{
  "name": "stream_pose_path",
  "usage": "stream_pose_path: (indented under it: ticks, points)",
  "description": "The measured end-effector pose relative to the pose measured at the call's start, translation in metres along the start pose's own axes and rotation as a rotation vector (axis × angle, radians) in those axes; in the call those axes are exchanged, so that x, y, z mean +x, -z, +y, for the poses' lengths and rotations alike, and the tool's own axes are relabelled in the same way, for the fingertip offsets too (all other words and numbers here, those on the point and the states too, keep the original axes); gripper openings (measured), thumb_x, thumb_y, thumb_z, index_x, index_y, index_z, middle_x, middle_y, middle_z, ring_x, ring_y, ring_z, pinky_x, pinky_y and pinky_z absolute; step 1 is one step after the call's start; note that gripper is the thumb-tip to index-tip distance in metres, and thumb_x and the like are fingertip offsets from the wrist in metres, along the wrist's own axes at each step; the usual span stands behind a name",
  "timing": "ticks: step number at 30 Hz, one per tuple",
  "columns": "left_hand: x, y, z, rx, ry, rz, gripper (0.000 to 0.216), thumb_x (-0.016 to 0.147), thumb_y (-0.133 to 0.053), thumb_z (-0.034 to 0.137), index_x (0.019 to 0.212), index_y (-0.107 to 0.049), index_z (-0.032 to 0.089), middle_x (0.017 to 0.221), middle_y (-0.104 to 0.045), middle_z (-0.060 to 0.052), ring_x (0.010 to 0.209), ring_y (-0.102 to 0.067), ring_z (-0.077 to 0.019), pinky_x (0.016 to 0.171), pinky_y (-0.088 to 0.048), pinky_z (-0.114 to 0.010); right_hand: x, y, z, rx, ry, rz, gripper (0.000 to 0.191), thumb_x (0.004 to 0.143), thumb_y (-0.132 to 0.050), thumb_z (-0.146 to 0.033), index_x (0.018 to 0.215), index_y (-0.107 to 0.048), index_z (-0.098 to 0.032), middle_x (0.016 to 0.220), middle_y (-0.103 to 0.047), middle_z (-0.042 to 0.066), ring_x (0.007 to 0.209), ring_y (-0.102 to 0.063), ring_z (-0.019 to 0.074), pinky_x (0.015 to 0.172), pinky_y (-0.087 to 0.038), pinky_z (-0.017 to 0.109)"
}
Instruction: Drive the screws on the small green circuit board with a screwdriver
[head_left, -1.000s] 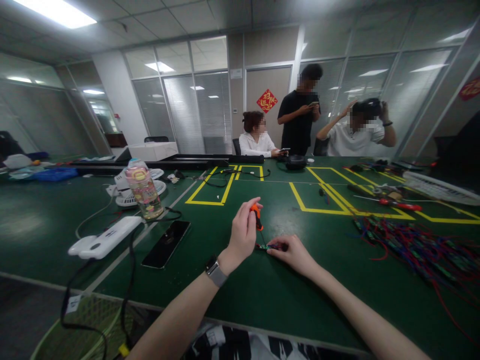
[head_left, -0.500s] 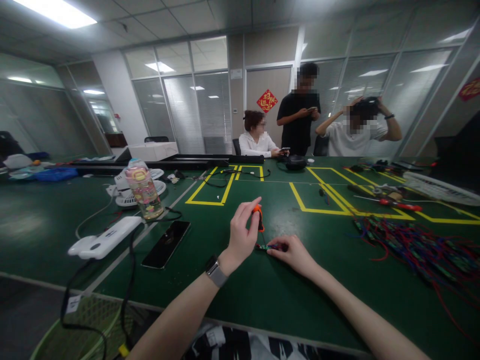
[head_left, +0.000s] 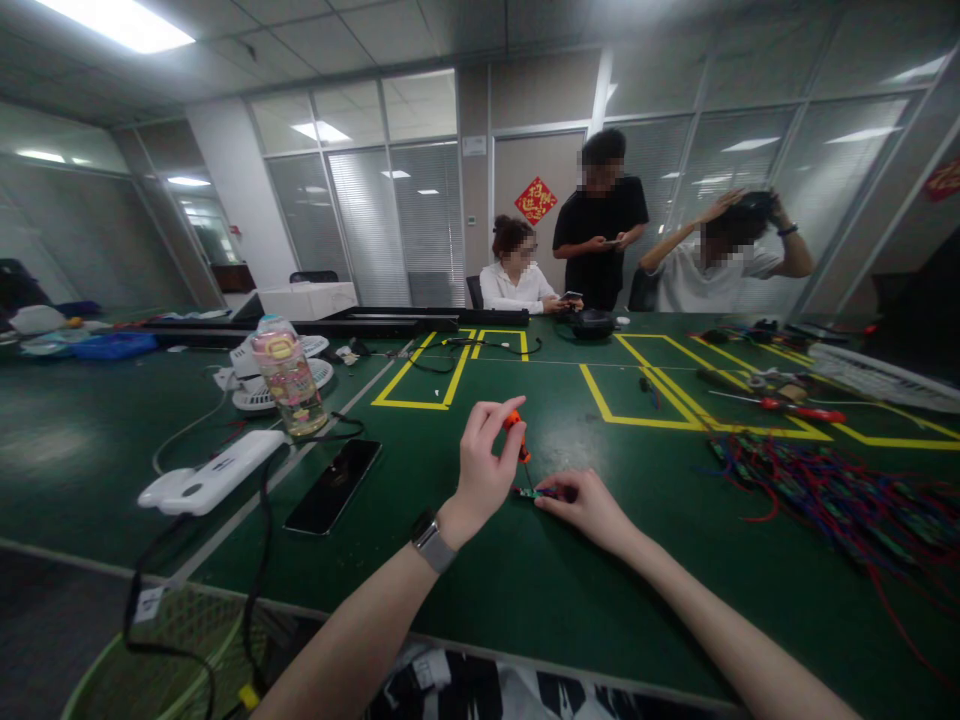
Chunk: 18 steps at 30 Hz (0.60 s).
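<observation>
My left hand [head_left: 489, 455] is closed around the orange and black handle of a screwdriver [head_left: 523, 448]. Its thin shaft points down, and the tip meets a small green circuit board [head_left: 528, 493] on the table. Pinched at its right end, the board is held by my right hand [head_left: 581, 505]; dark wires show beside the fingers, partly hidden. Further right lies a tangled pile of red and blue wires with green boards [head_left: 817, 500].
Left of my hands are a black phone [head_left: 334, 487], a white power strip [head_left: 217, 470] and a drink bottle [head_left: 289, 380]. A red-handled screwdriver [head_left: 802, 409] lies at right. Yellow tape [head_left: 411, 406] marks the green table [head_left: 480, 620]. Several people are beyond it.
The screwdriver handle has turned slightly and leans a little differently in my left hand. My right hand and the board stay almost in place.
</observation>
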<state>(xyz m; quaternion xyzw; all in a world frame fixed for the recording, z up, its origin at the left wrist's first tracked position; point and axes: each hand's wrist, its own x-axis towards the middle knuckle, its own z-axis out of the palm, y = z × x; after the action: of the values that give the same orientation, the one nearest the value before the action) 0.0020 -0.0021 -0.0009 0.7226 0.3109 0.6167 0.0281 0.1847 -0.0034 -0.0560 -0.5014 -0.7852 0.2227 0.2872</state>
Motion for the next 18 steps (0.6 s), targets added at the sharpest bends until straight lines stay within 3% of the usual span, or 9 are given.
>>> stream_pose_path:
  ticks: [3,8,14,18]
  points:
    - [-0.0008,-0.0004,-0.0012,-0.007,-0.018,0.015,0.022,0.095,-0.055,0.028,0.112,-0.066,0.021,0.089,-0.054,-0.003,0.083,-0.056,-0.0157,0.075,-0.049,-0.029,-0.0002,0.0,-0.0005,-0.002,0.004,0.006,0.019,0.08,-0.067,-0.033,0.088,-0.078,-0.02,0.064,-0.069,0.002,0.059,-0.055,0.0154,0.06,-0.038,0.026]
    - [-0.002,0.0,-0.0009,-0.075,-0.024,-0.023,0.036,0.102,-0.035,0.02,0.132,-0.055,0.021,0.106,-0.061,-0.008,0.096,-0.06,-0.0167,0.082,-0.05,-0.03,-0.0005,0.0011,-0.0016,-0.01,-0.006,-0.003,0.02,0.08,-0.067,-0.035,0.088,-0.078,-0.021,0.066,-0.07,0.002,0.062,-0.057,0.0165,0.062,-0.039,0.026]
    - [-0.0015,0.0013,-0.0017,-0.03,-0.05,0.026,0.022,0.094,-0.057,0.027,0.113,-0.066,0.02,0.089,-0.061,-0.003,0.084,-0.059,-0.016,0.076,-0.05,-0.029,-0.0001,0.0005,-0.0009,-0.017,-0.013,0.002,0.019,0.079,-0.068,-0.034,0.087,-0.078,-0.02,0.066,-0.07,0.002,0.062,-0.057,0.0163,0.062,-0.039,0.026]
    - [-0.0021,0.0014,0.0,-0.048,-0.037,-0.029,0.034,0.101,-0.038,0.022,0.128,-0.058,0.02,0.104,-0.063,-0.008,0.096,-0.06,-0.0179,0.083,-0.05,-0.032,-0.0003,0.0003,-0.001,-0.002,-0.009,-0.003,0.02,0.08,-0.067,-0.034,0.088,-0.078,-0.02,0.068,-0.07,0.002,0.063,-0.057,0.0164,0.061,-0.039,0.026]
